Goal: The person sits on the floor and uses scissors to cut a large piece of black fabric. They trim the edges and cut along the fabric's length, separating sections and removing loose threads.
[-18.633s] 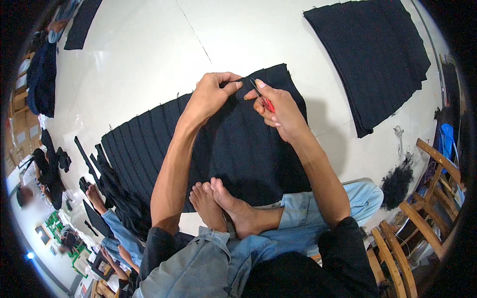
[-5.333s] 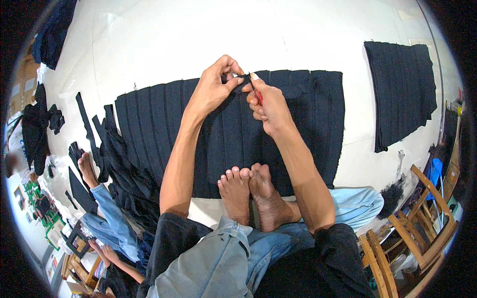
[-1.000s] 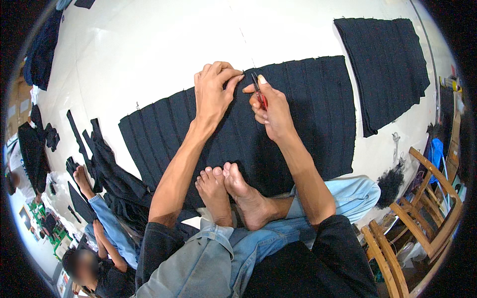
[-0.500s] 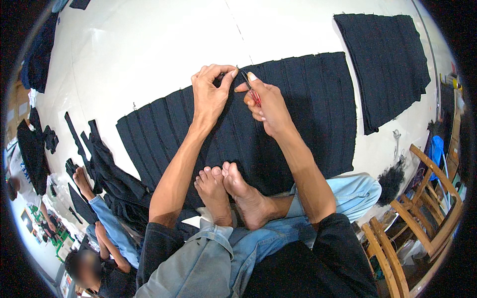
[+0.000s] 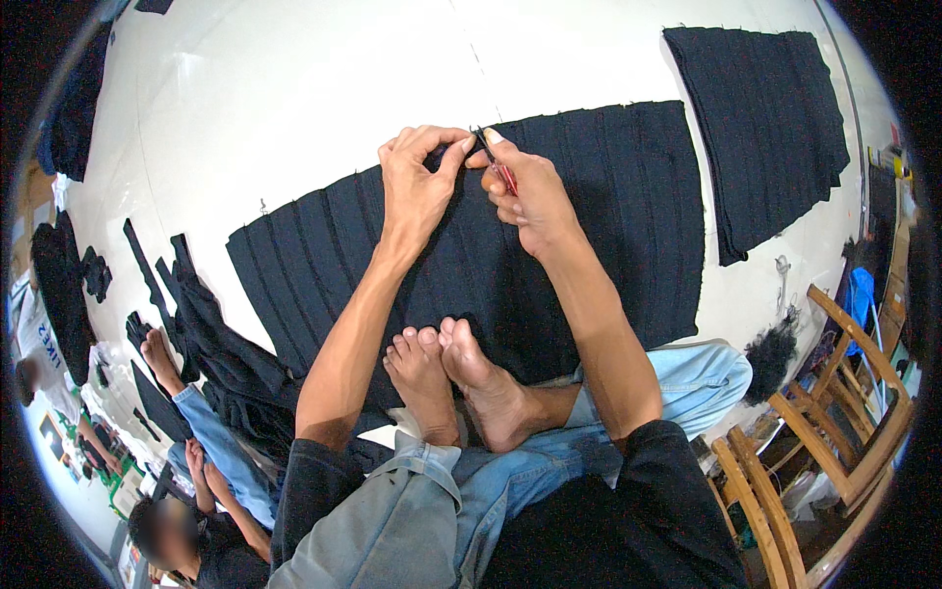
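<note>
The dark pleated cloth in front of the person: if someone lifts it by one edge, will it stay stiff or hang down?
The dark pleated cloth lies flat on the white floor, so it would probably hang limp. The left hand pinches its top edge with fingertips alone, suggesting that it is light. The right hand holds a small red tool there.

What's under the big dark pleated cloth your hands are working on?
The dark pleated cloth lies flat on the white floor, which shows all round it. Whatever sits directly beneath is covered. Both feet rest on its near edge.

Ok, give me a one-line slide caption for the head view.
Seated person's left hand pinches dark pleated fabric while the right hand works a red-handled tool.
</note>
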